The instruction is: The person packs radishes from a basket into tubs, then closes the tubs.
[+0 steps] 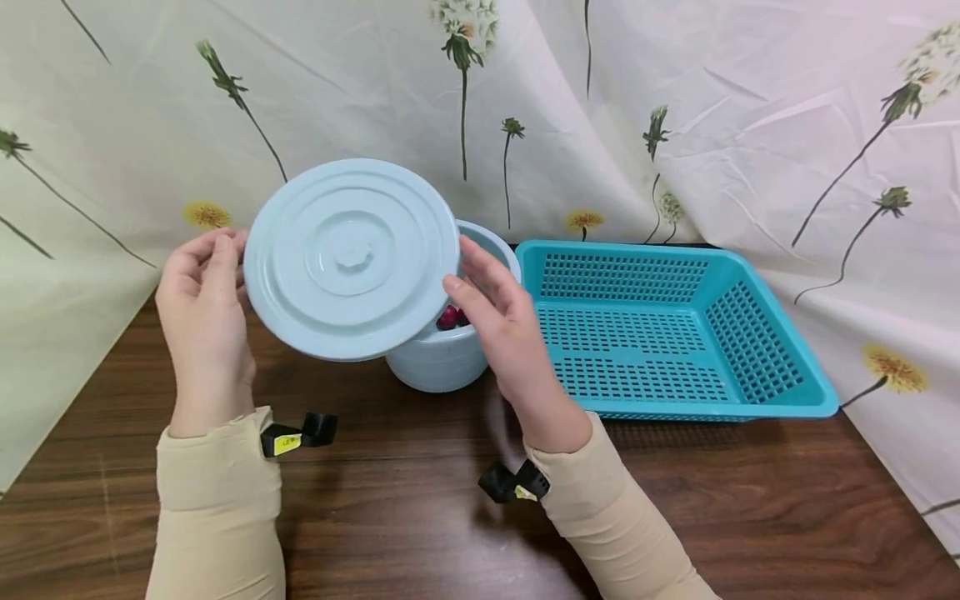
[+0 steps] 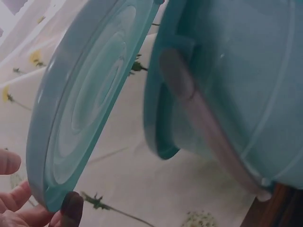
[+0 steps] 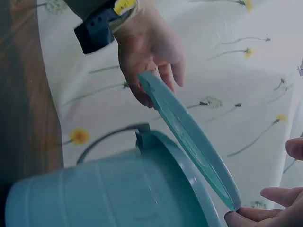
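A light blue round lid (image 1: 352,258) with a small central knob is held up, tilted, above the left part of a light blue bucket (image 1: 438,367). My left hand (image 1: 210,308) holds the lid's left edge, fingertips at its rim in the left wrist view. At the opposite edge my right hand (image 1: 502,325) holds the rim. A gap shows between lid and bucket rim in both wrist views. Inside the bucket, small dark red round things (image 1: 448,318) show beside the lid; the lid hides the rest. A grey bucket handle (image 2: 208,123) hangs on the bucket's side.
A turquoise perforated plastic basket (image 1: 630,333) stands right of the bucket, close to it. Both sit on a dark wooden table (image 1: 405,517). Behind them hangs a white cloth (image 1: 360,92) printed with dandelions. Black cameras are strapped on both wrists.
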